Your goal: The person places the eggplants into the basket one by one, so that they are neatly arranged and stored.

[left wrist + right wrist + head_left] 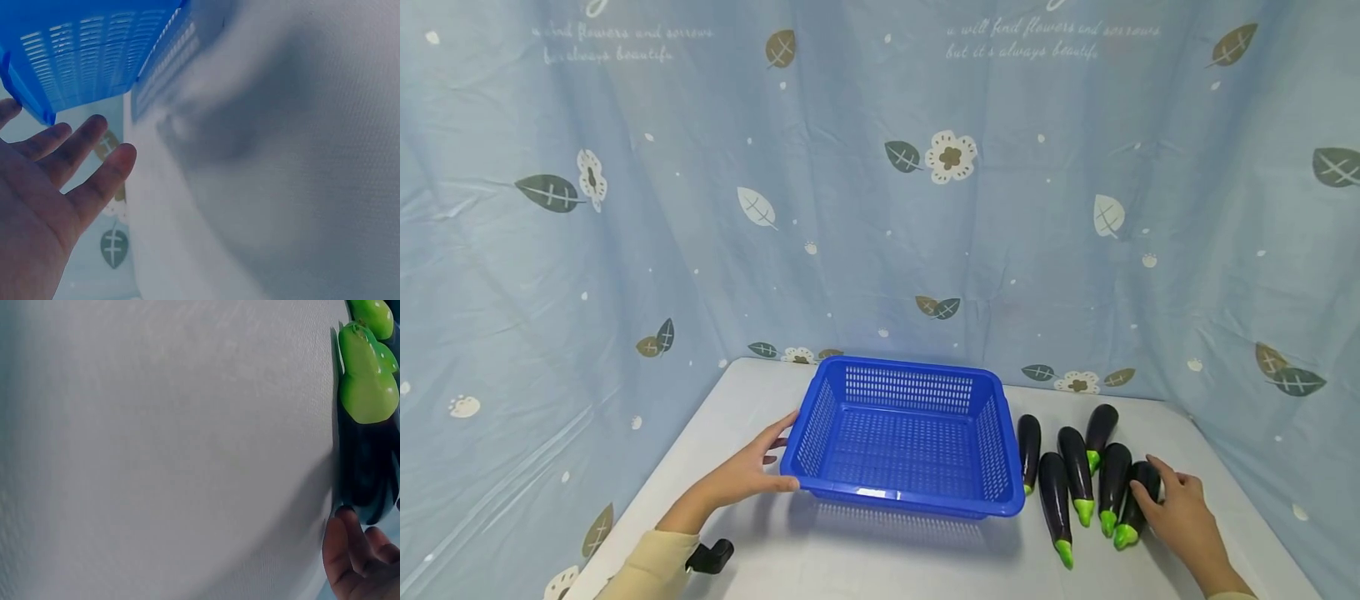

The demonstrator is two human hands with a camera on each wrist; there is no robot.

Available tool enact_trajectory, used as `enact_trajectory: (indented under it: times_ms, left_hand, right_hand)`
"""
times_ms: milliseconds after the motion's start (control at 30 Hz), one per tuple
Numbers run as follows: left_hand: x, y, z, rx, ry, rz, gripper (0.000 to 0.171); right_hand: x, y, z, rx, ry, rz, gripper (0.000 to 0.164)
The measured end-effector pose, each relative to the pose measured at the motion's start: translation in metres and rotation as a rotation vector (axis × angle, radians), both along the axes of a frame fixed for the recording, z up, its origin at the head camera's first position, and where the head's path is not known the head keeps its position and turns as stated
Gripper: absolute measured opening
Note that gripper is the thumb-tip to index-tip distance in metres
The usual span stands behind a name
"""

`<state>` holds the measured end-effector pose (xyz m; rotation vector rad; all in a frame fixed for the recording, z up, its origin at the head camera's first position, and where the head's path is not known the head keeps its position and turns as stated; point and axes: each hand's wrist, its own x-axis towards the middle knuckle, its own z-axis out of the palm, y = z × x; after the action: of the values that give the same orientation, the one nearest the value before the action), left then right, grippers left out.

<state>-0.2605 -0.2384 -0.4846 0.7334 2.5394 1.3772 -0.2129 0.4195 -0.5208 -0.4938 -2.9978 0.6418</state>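
Observation:
A blue plastic basket (898,433) with slotted walls sits on the white table. At its left side is my left hand (748,471), fingers spread and nearly straight along the rim, thumb by the front left corner. From the left wrist, the fingers of that hand (69,169) lie just below the basket's rim (47,115). Several dark purple eggplants with green caps lie right of the basket. Around the rightmost eggplant (1141,496) my right hand (1183,512) closes thumb and fingers. In the right wrist view, its fingertips meet the rounded end of this eggplant (369,465).
The other eggplants (1055,500) lie close together, stems mostly toward the front, the leftmost one (1028,446) right by the basket's wall. A small black object (710,557) is beside my left forearm. A blue patterned curtain (850,208) encloses the table's back and sides.

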Motion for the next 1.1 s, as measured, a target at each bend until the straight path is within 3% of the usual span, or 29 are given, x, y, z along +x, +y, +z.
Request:
enact_trajectory:
  times_ms: [167,433,667,1100]
  left_hand:
    - [0.000,0.002,-0.002,-0.005,-0.009,-0.002,0.112]
    - [-0.002,0.003,-0.004,-0.021,0.008,0.002,0.112]
    - [-0.004,0.003,-0.004,-0.023,0.045,-0.019,0.110]
    - [0.001,0.003,-0.004,0.005,-0.044,-0.013,0.108]
  right_hand:
    - [0.001,0.001,-0.001,-0.042,-0.012,-0.026,0.072]
    - [0.000,0.000,-0.006,-0.050,0.041,-0.083,0.065]
    - [-0.002,0.001,-0.009,-0.053,0.049,-0.077,0.066]
    - [-0.003,-0.008,-0.013,-0.105,0.097,-0.137,0.063]
